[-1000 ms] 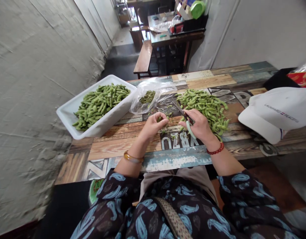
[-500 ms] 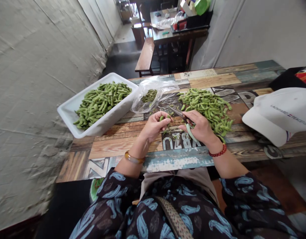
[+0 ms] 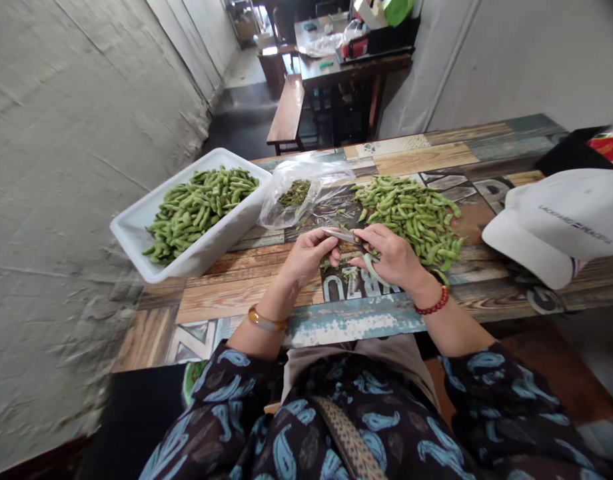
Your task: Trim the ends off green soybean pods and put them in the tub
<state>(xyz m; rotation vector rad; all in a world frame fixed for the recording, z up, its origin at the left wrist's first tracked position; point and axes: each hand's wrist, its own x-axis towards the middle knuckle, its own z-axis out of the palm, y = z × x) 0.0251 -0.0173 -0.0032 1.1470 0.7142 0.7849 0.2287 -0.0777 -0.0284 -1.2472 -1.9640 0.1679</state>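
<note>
My right hand (image 3: 391, 257) is closed on a pair of scissors (image 3: 370, 267) with pale green handles, their blades pointing left. The blades reach over the fingertips of my left hand (image 3: 309, 257), whose fingers are pinched together; what they hold is hidden. Just beyond my right hand lies a pile of green pods (image 3: 411, 213) on the table. A white tub (image 3: 214, 257) at the left holds many more pods. Between tub and pile, a clear plastic bag (image 3: 274, 210) contains small green trimmings (image 3: 295, 193). Scraps (image 3: 349, 272) lie under my hands.
A white cap (image 3: 551, 220) rests at the right of the patterned table (image 3: 356, 323), beside a black item (image 3: 566, 155). A wall (image 3: 51, 200) stands close on the left. Farther off are a bench (image 3: 287, 110) and another table (image 3: 314, 70) with things on it.
The scissor blades have come down and left onto my left fingertips. The green pod that showed between my left fingers is no longer visible. The whole view has shifted slightly.
</note>
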